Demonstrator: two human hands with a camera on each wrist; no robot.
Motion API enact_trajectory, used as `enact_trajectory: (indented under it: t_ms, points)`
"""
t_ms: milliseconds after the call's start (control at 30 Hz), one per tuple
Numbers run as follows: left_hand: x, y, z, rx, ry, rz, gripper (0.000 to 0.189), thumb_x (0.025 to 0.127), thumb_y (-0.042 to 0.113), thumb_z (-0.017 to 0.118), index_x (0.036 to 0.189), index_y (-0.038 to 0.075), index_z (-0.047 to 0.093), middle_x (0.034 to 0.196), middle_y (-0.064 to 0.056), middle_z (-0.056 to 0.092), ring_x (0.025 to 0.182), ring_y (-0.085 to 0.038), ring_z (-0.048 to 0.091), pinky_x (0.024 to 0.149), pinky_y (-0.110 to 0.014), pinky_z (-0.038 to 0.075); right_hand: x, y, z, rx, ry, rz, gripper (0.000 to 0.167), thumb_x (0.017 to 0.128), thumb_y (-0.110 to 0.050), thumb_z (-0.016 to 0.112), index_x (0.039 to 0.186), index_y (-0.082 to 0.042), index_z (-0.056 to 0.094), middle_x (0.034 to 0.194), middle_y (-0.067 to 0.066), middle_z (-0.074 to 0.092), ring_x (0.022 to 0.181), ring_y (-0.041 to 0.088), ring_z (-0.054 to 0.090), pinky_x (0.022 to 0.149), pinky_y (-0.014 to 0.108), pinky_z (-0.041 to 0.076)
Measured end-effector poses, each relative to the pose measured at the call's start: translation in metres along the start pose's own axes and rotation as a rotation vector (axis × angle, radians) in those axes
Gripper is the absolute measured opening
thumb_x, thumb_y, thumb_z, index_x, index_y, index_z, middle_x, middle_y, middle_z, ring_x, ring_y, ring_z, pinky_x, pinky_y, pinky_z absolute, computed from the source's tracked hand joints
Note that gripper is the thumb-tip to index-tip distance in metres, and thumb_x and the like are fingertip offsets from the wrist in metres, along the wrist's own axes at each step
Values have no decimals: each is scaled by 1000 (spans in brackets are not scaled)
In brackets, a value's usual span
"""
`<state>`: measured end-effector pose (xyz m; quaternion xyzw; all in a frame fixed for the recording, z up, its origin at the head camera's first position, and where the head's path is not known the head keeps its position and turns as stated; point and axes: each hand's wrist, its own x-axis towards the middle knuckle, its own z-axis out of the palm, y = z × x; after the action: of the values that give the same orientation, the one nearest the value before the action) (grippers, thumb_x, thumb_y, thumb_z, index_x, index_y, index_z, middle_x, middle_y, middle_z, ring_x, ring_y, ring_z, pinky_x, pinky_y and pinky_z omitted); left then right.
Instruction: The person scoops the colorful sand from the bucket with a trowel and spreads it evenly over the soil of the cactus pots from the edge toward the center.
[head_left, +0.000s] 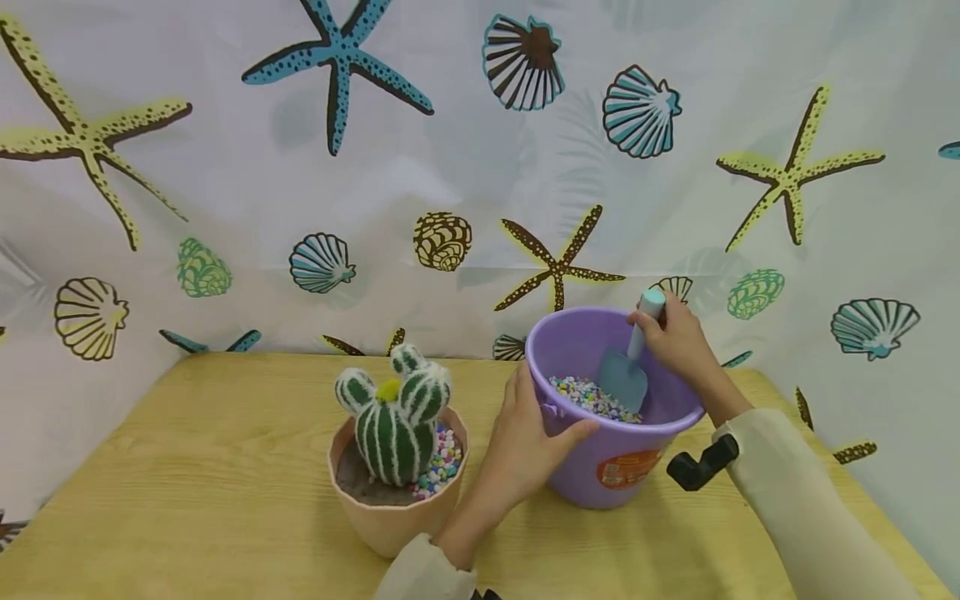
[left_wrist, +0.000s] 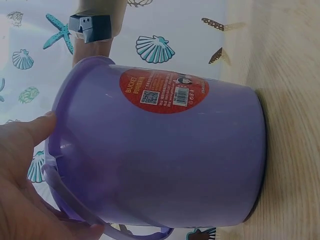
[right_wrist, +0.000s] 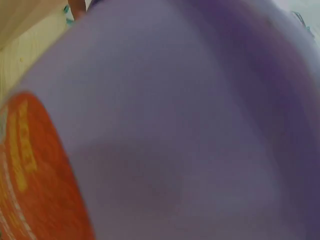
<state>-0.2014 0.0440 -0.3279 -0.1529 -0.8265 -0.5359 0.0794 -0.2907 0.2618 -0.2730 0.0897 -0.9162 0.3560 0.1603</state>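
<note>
- Right hand (head_left: 678,337) is gripping the scoop (head_left: 624,379) by its pale handle, over inside the purple bucket (head_left: 592,479); some of those fingers are lost behind the handle.
- The scoop's blade tilts down to the colored beads (head_left: 588,396), and how deep its tip goes, you can't tell.
- And the near rim hides part of the bucket's inside, so the depth of the beads is anyone's call.
- Left hand (head_left: 525,442) lies spread against the bucket's left side, thumb stretched along the front; in the left wrist view its fingers pass partly out of sight near the bucket handle (left_wrist: 75,200).
- Right wrist view: nearly all blurred purple wall, with the red label (right_wrist: 42,175) chopped at the edge!
- Left forearm cuts across in front of the flowerpot (head_left: 386,525), covering its lower right side.
- In that pot stands the striped cactus (head_left: 393,442), masking some of the gray soil (head_left: 354,471) and the beads on the right.
- Both sleeves run off the frame, the right sleeve (head_left: 802,492) crossing the wooden table (head_left: 210,467).
- Behind it all, the seashell curtain (head_left: 450,167), its bottom hidden by the tabletop.
</note>
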Motion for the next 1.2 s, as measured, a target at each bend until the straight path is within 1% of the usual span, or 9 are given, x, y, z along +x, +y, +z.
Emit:
enact_trajectory:
  t_ms: [133, 300, 400, 533, 767, 867, 967, 1067, 1200]
  points:
    - [-4, -3, 2, -4, -11, -26, 112, 78, 50, 74, 154, 8, 3, 156, -18, 18, 139, -39, 30, 111, -54, 29, -3, 4, 1, -3, -13, 63, 31, 101, -20, 45, 117, 7, 48, 113, 27, 59, 111, 40, 55, 95, 52, 44]
    - [-2, -4, 2, 21, -18, -39, 114, 78, 52, 73, 153, 5, 1, 159, -19, 8, 142, -42, 21, 113, -54, 24, -3, 4, 1, 2, -3, 101, 37, 102, -24, 41, 119, 8, 47, 118, 28, 56, 115, 40, 53, 96, 52, 43]
    - [0, -5, 2, 24, -27, -41, 115, 78, 52, 72, 153, 5, -1, 159, -18, 5, 142, -42, 18, 114, -53, 22, -3, 3, 0, -9, 5, 93, 37, 102, -24, 41, 118, 8, 47, 115, 28, 57, 110, 37, 54, 92, 50, 44]
    - [3, -7, 2, 1, -11, -11, 115, 77, 49, 75, 154, 7, 0, 158, -18, 13, 141, -40, 25, 112, -54, 27, -4, 2, -1, -15, 20, 46, 35, 102, -24, 41, 115, 8, 49, 110, 27, 60, 105, 35, 55, 87, 46, 43]
    - [6, -7, 2, -10, 1, -10, 115, 76, 49, 76, 154, 11, -1, 160, -14, 11, 140, -41, 27, 110, -55, 28, -6, 1, -4, 1, 22, 25, 36, 103, -25, 40, 117, 7, 47, 110, 26, 63, 105, 35, 57, 87, 44, 44]
    - [7, -5, 3, -25, 4, -3, 114, 76, 48, 77, 155, 15, 1, 158, -13, 18, 138, -40, 32, 109, -55, 31, -7, 0, -6, 8, 45, 12, 36, 103, -26, 40, 116, 6, 49, 110, 25, 64, 104, 33, 58, 86, 41, 44]
    - [6, -4, 4, -33, 9, 14, 113, 76, 46, 77, 155, 17, 3, 155, -14, 24, 134, -40, 36, 108, -57, 32, -9, -1, -7, 25, 76, 7, 36, 102, -28, 41, 115, 5, 50, 107, 23, 66, 93, 17, 62, 79, 27, 49]
    - [6, -5, 5, -28, 16, 21, 112, 75, 45, 78, 155, 16, 4, 154, -14, 27, 133, -40, 38, 108, -57, 31, -10, -3, -6, 55, 96, 24, 40, 102, -31, 41, 116, 5, 50, 106, 23, 68, 81, 0, 59, 68, 13, 50]
    - [5, -7, 3, -16, 25, 46, 114, 75, 43, 79, 154, 8, 4, 156, -17, 23, 136, -37, 35, 110, -50, 32, -11, -8, -2, 107, 109, 65, 40, 102, -29, 42, 117, 8, 49, 106, 26, 67, 74, -7, 56, 62, 11, 51]
